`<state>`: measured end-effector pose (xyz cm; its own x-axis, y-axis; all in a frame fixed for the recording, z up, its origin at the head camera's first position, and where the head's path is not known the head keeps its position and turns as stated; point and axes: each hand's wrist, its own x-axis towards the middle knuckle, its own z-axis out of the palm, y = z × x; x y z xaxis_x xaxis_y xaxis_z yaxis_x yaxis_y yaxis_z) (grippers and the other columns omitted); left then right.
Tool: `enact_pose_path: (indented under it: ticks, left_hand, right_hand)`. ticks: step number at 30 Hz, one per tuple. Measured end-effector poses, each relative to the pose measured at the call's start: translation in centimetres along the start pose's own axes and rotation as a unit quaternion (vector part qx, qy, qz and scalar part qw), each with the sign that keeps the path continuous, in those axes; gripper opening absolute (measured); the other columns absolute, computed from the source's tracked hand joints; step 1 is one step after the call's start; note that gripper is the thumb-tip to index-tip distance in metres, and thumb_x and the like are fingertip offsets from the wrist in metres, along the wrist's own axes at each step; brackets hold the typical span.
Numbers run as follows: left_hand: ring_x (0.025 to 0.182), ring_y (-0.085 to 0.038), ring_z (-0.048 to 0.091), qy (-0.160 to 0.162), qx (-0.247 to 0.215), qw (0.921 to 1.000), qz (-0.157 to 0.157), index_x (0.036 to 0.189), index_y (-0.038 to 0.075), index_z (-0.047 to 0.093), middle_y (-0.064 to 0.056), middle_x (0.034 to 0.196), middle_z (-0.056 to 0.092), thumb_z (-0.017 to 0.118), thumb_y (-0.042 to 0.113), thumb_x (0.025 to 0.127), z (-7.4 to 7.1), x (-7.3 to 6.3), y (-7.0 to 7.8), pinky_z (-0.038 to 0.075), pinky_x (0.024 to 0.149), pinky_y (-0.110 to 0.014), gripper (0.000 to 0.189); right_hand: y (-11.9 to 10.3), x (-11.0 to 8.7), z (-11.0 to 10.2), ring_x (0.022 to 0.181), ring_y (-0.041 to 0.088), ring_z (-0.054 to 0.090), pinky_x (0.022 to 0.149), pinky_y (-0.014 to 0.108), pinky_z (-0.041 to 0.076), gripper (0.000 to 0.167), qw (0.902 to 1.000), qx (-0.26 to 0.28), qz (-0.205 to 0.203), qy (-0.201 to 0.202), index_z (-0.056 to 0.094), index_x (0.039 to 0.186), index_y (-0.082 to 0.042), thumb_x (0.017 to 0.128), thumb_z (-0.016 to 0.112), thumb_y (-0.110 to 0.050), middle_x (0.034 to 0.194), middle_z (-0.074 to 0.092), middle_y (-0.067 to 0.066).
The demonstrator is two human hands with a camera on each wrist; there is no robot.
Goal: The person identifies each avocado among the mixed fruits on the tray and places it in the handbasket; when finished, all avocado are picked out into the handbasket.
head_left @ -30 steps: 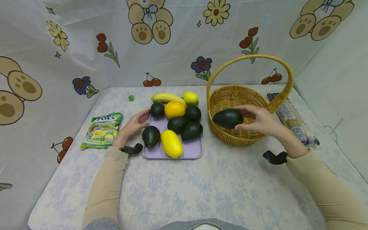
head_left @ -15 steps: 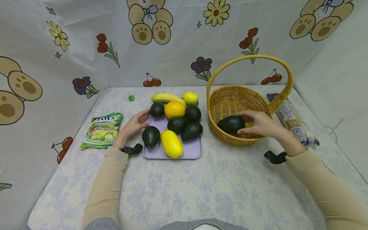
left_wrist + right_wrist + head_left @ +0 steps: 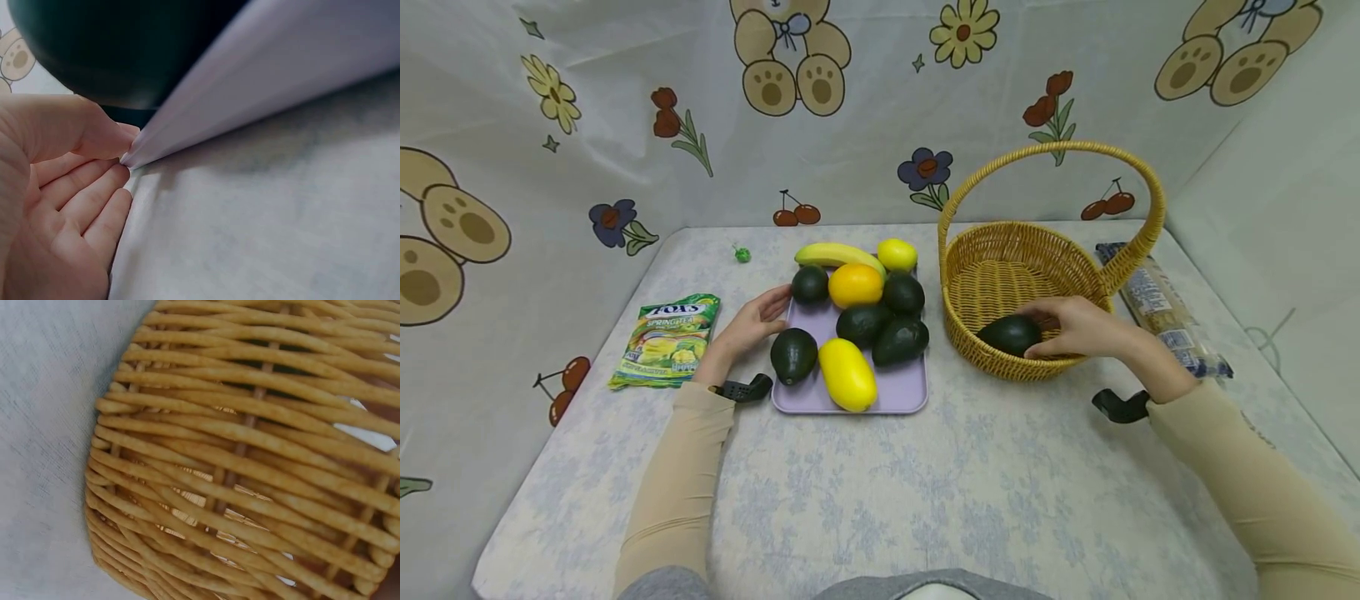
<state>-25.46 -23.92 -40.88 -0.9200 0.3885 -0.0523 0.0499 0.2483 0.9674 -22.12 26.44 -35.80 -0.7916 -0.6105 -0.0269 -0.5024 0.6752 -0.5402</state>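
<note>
My right hand [image 3: 1078, 327] reaches into the yellow wicker basket [image 3: 977, 354]. Its thumb and fingers grip one end of a dark green avocado [image 3: 1011, 334], low inside near the front wall. In the right wrist view the basket's woven side [image 3: 237, 444] covers most of the hand and fruit. My left hand [image 3: 751, 327] is at the left edge of a lilac tray [image 3: 812, 400]; thumb and fingertips pinch its rim [image 3: 156, 134] in the left wrist view. The tray bears several avocados [image 3: 793, 356], an orange fruit [image 3: 856, 286] and a yellow oblong fruit [image 3: 847, 375].
A banana [image 3: 838, 255] and a lemon [image 3: 897, 255] lie at the tray's far edge. Left of it are a candy bag [image 3: 666, 342] and a small green item [image 3: 742, 255]. Behind the basket's right side lies a clear packet [image 3: 1172, 312]. The basket's tall handle [image 3: 1052, 150] arches overhead.
My right hand has lowered the avocado deeper into the basket, moving slightly right and toward the front wall. The left hand and the tray stay where they were.
</note>
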Motion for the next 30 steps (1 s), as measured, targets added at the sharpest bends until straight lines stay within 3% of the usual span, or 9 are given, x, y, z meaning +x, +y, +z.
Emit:
enact_pose_path:
  ticks: [5, 13, 16, 19, 24, 30]
  left_hand:
    - [0.139, -0.033, 0.021, 0.001, 0.004, 1.0000, -0.003, 0.146, -0.009, 0.019, -0.023, 0.152, 0.018, 0.050, -0.014, 0.087, 0.0, 0.1, -0.1, 0.021, 0.113, -0.042, 0.067]
    - [0.138, -0.033, 0.022, 0.004, 0.004, 1.0000, -0.007, 0.146, -0.008, 0.019, -0.022, 0.152, 0.018, 0.051, -0.013, 0.087, 0.0, 0.0, -0.1, 0.021, 0.113, -0.041, 0.067]
    - [0.138, -0.033, 0.021, 0.005, 0.005, 0.9999, -0.008, 0.146, -0.008, 0.019, -0.022, 0.152, 0.018, 0.051, -0.013, 0.087, 0.0, 0.1, -0.1, 0.021, 0.113, -0.041, 0.067]
    - [0.138, -0.033, 0.022, 0.006, 0.005, 0.9999, -0.009, 0.146, -0.007, 0.019, -0.022, 0.152, 0.018, 0.051, -0.013, 0.087, -0.1, 0.1, -0.1, 0.021, 0.112, -0.041, 0.067]
    - [0.139, -0.032, 0.022, 0.006, 0.002, 0.9999, -0.011, 0.147, -0.006, 0.019, -0.021, 0.152, 0.019, 0.051, -0.013, 0.087, -0.1, 0.1, -0.1, 0.022, 0.112, -0.040, 0.068]
    - [0.138, -0.035, 0.021, 0.005, -0.001, 1.0000, -0.002, 0.146, -0.009, 0.019, -0.024, 0.151, 0.018, 0.050, -0.016, 0.086, 0.0, 0.1, -0.1, 0.022, 0.112, -0.043, 0.068]
  right_hand:
    - [-0.2, -0.2, -0.2, 0.099, 0.032, 0.063, 0.081, 0.047, 0.053, 0.060, 0.9998, -0.014, 0.002, -0.016, 0.055, 0.125, 0.004, 0.079, 0.078, -0.028, 0.114, 0.062, 0.019]
    - [-0.7, -0.5, -0.9, 0.100, 0.035, 0.062, 0.082, 0.047, 0.053, 0.063, 0.9990, -0.043, -0.002, -0.007, 0.055, 0.126, 0.007, 0.079, 0.077, -0.030, 0.117, 0.061, 0.023]
    - [-1.4, -0.5, -1.7, 0.105, 0.037, 0.059, 0.086, 0.049, 0.051, 0.066, 0.9990, -0.040, 0.012, 0.016, 0.053, 0.128, 0.008, 0.080, 0.075, -0.032, 0.121, 0.058, 0.024]
    - [-2.6, -0.2, -2.4, 0.108, 0.035, 0.058, 0.088, 0.047, 0.050, 0.063, 0.9976, -0.014, 0.019, 0.065, 0.053, 0.130, 0.003, 0.080, 0.076, -0.029, 0.124, 0.057, 0.020]
    - [-4.8, 0.7, -2.4, 0.112, 0.029, 0.055, 0.092, 0.038, 0.048, 0.060, 0.9899, 0.044, -0.018, 0.134, 0.053, 0.132, -0.005, 0.079, 0.077, -0.019, 0.127, 0.057, 0.012]
    - [-7.0, 2.7, -0.8, 0.113, 0.025, 0.056, 0.095, 0.033, 0.046, 0.062, 0.9810, 0.069, -0.098, 0.152, 0.054, 0.132, -0.003, 0.076, 0.079, -0.014, 0.127, 0.057, 0.009]
